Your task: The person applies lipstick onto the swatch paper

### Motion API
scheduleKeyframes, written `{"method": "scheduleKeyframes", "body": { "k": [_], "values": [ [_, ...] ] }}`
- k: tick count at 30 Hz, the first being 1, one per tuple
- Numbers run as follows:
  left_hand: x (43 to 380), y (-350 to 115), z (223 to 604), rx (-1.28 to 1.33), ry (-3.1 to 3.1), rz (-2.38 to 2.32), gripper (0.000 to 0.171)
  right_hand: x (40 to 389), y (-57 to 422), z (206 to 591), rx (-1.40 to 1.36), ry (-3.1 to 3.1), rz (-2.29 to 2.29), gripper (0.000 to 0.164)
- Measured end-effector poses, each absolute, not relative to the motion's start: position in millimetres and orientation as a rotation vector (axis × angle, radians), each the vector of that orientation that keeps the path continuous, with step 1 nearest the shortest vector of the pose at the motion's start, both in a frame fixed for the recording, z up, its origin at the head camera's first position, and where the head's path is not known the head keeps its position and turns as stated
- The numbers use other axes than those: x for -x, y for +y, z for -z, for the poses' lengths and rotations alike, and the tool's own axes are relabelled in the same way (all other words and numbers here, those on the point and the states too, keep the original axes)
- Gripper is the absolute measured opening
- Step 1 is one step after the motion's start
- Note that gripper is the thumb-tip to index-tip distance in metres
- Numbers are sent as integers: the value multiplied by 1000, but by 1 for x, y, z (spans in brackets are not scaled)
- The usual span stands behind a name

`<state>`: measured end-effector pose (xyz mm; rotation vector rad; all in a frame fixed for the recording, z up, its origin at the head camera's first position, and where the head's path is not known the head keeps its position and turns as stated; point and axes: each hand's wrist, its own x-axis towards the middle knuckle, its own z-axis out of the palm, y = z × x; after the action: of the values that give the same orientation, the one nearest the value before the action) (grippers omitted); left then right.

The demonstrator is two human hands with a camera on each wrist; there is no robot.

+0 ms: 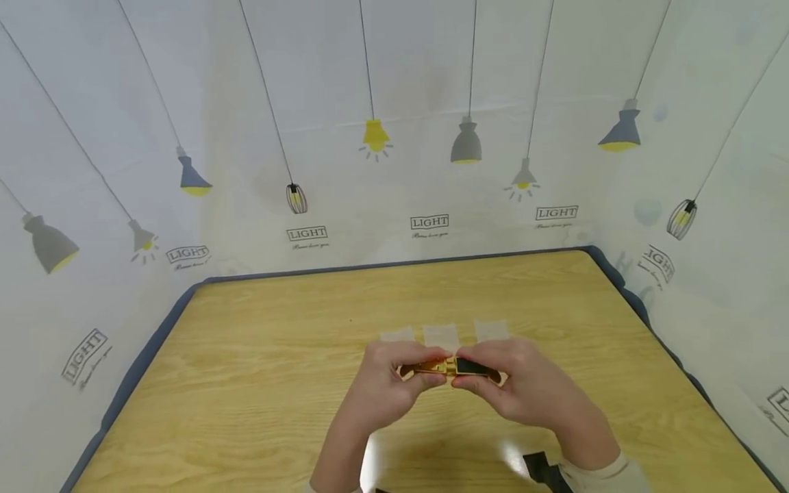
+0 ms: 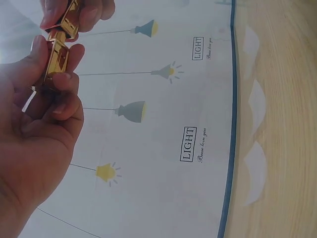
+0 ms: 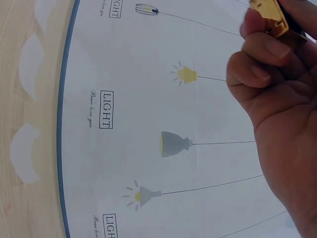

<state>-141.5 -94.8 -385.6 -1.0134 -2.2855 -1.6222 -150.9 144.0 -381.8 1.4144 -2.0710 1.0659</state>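
Note:
Between my hands is a small shiny gold metal clasp (image 1: pixel 452 366) with two rectangular parts joined at a narrow middle; the right part has a black face. My left hand (image 1: pixel 385 383) pinches the left part between thumb and fingers, and the fingers partly cover it. On the other side my right hand (image 1: pixel 524 380) grips the black-faced part the same way. The left wrist view has the clasp (image 2: pixel 55 59) upright at the top left, both parts gold along the sides. Only one end of the clasp (image 3: pixel 271 12) appears in the right wrist view.
Beyond the hands, three pale squares (image 1: pixel 440 335) lie in a row on the wooden table (image 1: pixel 246 383). Blue edging (image 1: pixel 394 266) runs along the table's sides, with lamp-printed white walls (image 1: pixel 246 226) behind. A black strap (image 1: pixel 545 472) shows by the right sleeve.

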Motion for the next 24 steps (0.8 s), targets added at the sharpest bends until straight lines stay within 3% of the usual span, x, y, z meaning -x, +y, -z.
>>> {"method": "scheduleKeyframes", "body": {
  "k": [18,24],
  "values": [
    [146,-97,393,718,-2365,1565,21,158,167,370,-1291,-2019,-1044,38],
    [150,-99,394,676,-2329,1618,21,162,174,371,-1257,-2057,-1051,32]
  ]
}}
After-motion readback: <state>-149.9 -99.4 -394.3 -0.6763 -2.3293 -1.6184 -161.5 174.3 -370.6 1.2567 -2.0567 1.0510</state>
